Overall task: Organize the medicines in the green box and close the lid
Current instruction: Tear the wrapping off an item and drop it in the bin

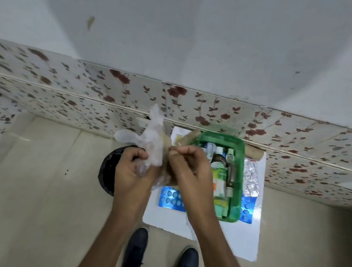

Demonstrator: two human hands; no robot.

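The green box (pixel 241 154) stands open on a white sheet (pixel 240 235) by the wall, filled with bottles and tubes, among them a green-labelled bottle (pixel 219 175). Blue blister packs (pixel 172 200) lie on the sheet left of the box, with another blue pack (pixel 247 209) and a silver strip (pixel 251 179) to its right. Both hands hold a crumpled clear plastic bag (pixel 153 135) above the floor, left of the box. My left hand (pixel 131 170) grips its lower part. My right hand (pixel 188 167) pinches its right edge between thumb and fingers.
A round black object (pixel 108 169) lies on the floor behind my left hand. A brown paper piece (pixel 188 138) sits by the box's far left corner. The flowered wall tiles (pixel 87 92) run just beyond. My two dark shoes (pixel 135 251) stand below the sheet.
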